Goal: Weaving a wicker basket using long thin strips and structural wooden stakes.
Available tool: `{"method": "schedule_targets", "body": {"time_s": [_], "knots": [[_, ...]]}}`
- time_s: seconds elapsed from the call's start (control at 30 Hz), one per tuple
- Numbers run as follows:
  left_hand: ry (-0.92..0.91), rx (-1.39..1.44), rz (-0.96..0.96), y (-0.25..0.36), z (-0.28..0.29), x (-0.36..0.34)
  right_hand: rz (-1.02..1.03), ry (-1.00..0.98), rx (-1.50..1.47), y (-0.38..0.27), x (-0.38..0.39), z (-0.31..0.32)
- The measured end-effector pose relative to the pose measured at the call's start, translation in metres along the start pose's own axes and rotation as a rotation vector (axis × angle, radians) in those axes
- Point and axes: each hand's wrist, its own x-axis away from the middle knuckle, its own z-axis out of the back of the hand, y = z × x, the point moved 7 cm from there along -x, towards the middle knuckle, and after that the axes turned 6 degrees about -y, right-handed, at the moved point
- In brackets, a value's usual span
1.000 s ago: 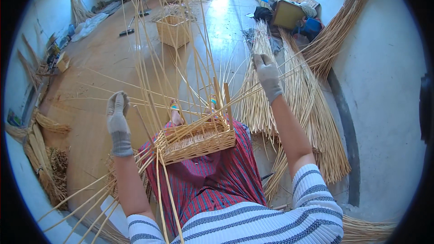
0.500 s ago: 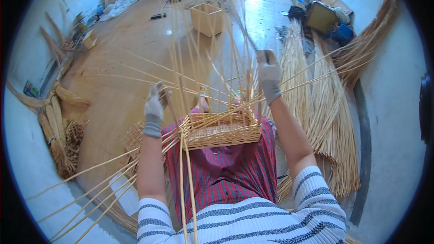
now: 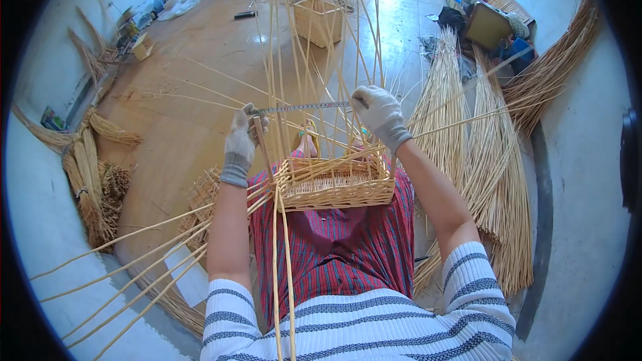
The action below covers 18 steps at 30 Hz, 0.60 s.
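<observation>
A partly woven rectangular wicker basket (image 3: 338, 200) rests on my lap, with long tall stakes rising from it and several weaving rods running out to both sides. Above it a thin marked measuring tape (image 3: 304, 106) stretches nearly level between my gloved hands. My left hand (image 3: 241, 142) has its fingers closed at the tape's left end, beside the top of a thick wooden corner stick (image 3: 262, 144) standing at the basket's left. My right hand (image 3: 382, 116), palm down, pinches the tape farther right. Its fingertips are partly hidden.
Long bundles of pale rods (image 3: 445, 120) lie on the floor to the right, and darker rods (image 3: 562, 60) lean on the wall. A finished-looking woven box (image 3: 317, 23) stands ahead. Tied bundles (image 3: 83, 174) sit at the left. Loose rods (image 3: 154, 241) stick out past my left arm.
My right hand has come down and inward to the left. The tape now shows level between both hands. The view has shifted slightly.
</observation>
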Motion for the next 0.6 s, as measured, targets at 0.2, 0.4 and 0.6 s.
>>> {"method": "schedule_targets", "body": {"time_s": [0.2,0.4,0.6], "knots": [[-0.091,-0.124,-0.028,-0.007,0.006,-0.005,0.039,-0.005,0.146,-0.008,0.0,0.008],[-0.189,-0.103,-0.051,-0.004,0.001,-0.003,-0.072,-0.078,0.06,0.029,0.02,0.039],[-0.146,-0.085,-0.071,-0.002,0.005,-0.01,-0.268,-0.114,0.064,0.118,0.058,0.072]]}}
